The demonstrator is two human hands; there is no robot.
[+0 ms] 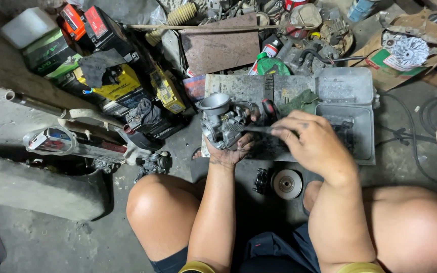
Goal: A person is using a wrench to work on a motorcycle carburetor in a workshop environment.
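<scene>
Little free room: batteries [122,86] and a scooter panel [77,144] crowd the left w/ clutter at top, a grey tray [347,108] blocks the right. Open floor only at bottom left near a concrete block [31,187]; a round disc [287,183] sits btwn the knees

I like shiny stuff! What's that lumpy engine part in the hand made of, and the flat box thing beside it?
The engine part in the left hand looks like cast metal: dull silver-grey, with a smooth funnel mouth that glints. The right hand pokes it with a thin dark tool, probably steel. The open grey tray looks like plastic, matte and grimy, though painted metal is possible.
</scene>
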